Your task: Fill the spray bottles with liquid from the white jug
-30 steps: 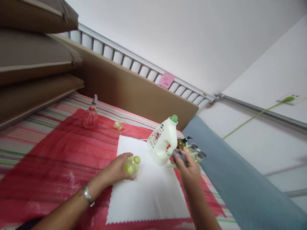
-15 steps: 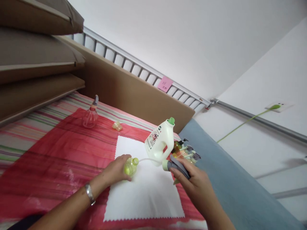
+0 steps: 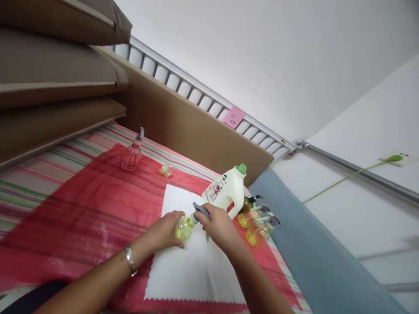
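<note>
– where's the yellow bottle (image 3: 183,230)?
– over the white cloth (image 3: 193,274), nearer its left edge than its right; the left hand (image 3: 166,229) is wrapped around the bottle's side.
– and the right hand (image 3: 218,224)?
– closed around the grey spray head (image 3: 200,209), with the pale collar (image 3: 194,219) right at the bottle's neck. whether it's fully seated, i can't tell.
– any advice?
– i'd hold the bottle firm without squeezing, line the collar up straight with the neck, and turn it gently, never forcing. the white jug (image 3: 233,188) stands close, by the cloth's far edge, so leave the knuckles room.
</note>
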`<state>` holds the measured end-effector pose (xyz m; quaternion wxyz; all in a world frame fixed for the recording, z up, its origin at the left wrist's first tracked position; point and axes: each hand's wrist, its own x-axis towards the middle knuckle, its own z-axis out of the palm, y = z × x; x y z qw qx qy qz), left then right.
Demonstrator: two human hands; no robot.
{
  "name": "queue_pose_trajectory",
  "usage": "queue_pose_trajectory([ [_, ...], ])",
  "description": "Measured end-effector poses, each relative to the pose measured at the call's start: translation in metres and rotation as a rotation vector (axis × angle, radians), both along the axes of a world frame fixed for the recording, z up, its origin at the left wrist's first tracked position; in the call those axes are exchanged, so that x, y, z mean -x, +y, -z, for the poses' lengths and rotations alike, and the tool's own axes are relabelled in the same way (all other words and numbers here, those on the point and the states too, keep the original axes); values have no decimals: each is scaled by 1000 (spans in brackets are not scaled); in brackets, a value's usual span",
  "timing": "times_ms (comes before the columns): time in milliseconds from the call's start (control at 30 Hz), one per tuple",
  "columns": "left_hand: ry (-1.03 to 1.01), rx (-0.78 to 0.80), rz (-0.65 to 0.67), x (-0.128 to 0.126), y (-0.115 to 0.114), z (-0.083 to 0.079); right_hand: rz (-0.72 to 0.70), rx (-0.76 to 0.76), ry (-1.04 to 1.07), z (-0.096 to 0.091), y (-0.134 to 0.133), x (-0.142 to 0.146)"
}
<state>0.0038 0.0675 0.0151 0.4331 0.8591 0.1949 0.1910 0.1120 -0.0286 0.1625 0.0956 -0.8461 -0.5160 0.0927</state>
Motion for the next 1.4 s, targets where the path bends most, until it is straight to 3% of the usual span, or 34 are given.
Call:
queue_pose_trajectory([
  [167,13,15,-4,0,0,0,6,0,17,3,3,-1],
  [500,16,18,-16,0,0,1,40,-50,214,-11,-8,-9],
  [1000,53,28,-10,1,-1,-4,10,13,124,11,5,-8],
  [1400,63,42,-13,1,-1,-6,10,28,53,12,2,-3],
])
